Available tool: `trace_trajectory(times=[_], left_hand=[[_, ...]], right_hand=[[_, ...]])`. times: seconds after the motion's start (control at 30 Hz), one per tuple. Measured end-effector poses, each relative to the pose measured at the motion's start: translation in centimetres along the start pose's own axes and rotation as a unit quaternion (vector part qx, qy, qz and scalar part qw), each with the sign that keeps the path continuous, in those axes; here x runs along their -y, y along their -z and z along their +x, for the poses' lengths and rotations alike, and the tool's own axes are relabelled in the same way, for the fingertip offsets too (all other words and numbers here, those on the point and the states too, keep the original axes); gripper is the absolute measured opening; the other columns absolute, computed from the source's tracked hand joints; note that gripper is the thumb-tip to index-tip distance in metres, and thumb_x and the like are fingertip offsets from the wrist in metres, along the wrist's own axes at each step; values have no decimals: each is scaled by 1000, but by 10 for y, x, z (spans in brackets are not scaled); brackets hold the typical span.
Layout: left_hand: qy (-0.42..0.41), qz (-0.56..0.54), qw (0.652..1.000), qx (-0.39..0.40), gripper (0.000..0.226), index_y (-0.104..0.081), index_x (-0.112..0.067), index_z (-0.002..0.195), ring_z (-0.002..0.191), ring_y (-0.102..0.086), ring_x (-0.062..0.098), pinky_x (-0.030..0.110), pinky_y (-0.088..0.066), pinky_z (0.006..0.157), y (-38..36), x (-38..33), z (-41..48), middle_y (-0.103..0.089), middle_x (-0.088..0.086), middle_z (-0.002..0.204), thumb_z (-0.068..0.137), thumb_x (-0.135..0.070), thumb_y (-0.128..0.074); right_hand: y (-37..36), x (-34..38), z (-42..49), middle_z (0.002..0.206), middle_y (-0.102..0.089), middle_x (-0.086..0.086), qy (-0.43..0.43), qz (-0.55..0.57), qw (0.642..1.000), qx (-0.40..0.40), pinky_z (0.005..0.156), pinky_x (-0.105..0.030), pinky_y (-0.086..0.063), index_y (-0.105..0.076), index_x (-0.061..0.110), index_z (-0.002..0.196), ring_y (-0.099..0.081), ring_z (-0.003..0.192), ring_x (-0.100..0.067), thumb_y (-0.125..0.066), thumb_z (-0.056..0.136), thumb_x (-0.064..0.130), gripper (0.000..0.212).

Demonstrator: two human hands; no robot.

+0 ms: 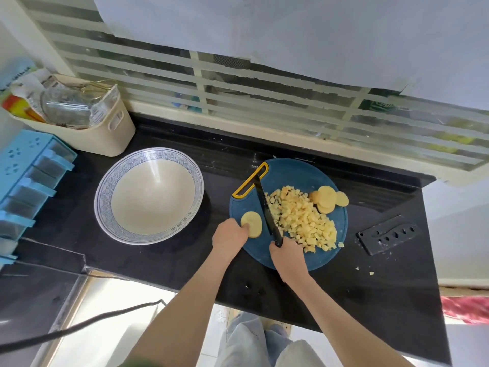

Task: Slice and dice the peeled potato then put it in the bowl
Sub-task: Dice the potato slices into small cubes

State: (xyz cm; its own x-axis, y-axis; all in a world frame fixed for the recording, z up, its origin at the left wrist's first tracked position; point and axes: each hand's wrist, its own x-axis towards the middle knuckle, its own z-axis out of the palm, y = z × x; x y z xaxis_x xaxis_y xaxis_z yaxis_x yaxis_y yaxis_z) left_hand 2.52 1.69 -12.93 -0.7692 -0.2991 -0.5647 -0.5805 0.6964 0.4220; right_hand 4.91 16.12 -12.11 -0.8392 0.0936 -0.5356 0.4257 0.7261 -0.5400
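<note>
Black countertop (158, 260): packets (29, 88) in beige basket (105, 140), potato dice (304, 221) on board (291, 173), left hand (229, 235) pinching slice (253, 223), right hand (288, 256) gripping knife (266, 207).

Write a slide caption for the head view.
Left hand holds potato slice, right hand grips knife beside potato cubes; bowl empty.

A single camera, worn on the head, looks forward and steeply down across the counter (185, 263) to the window (264, 102) behind its far edge. It is wide-angled and near, with the left hand (229, 235) and right hand (288, 256) mid-frame.
</note>
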Motion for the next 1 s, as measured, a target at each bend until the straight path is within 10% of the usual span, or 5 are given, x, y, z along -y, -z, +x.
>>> trace_trajectory(times=[0.23, 1.0], left_hand=[[-16, -44, 998, 45, 24, -54, -7, 90, 58, -56, 13, 25, -45, 70, 4, -1, 11, -74, 11, 81, 100, -25, -42], [-16, -36, 996, 76, 24, -54, -8, 89, 92, -64, 24, 26, -42, 71, 6, -4, 18, -73, 10, 91, 100, -25, -42]], right_hand=[[-9, 10, -4, 77, -56, -7, -5, 10, 1000, 11, 61, -30, -39, -52, 5, 82, -56, 73, -24, -48, 94, 18, 18], [-16, 12, -9, 88, -57, -6, -58, -10, 998, 20, 75, -39, -55, -49, 10, 88, -62, 86, -26, -46, 95, 18, 11]])
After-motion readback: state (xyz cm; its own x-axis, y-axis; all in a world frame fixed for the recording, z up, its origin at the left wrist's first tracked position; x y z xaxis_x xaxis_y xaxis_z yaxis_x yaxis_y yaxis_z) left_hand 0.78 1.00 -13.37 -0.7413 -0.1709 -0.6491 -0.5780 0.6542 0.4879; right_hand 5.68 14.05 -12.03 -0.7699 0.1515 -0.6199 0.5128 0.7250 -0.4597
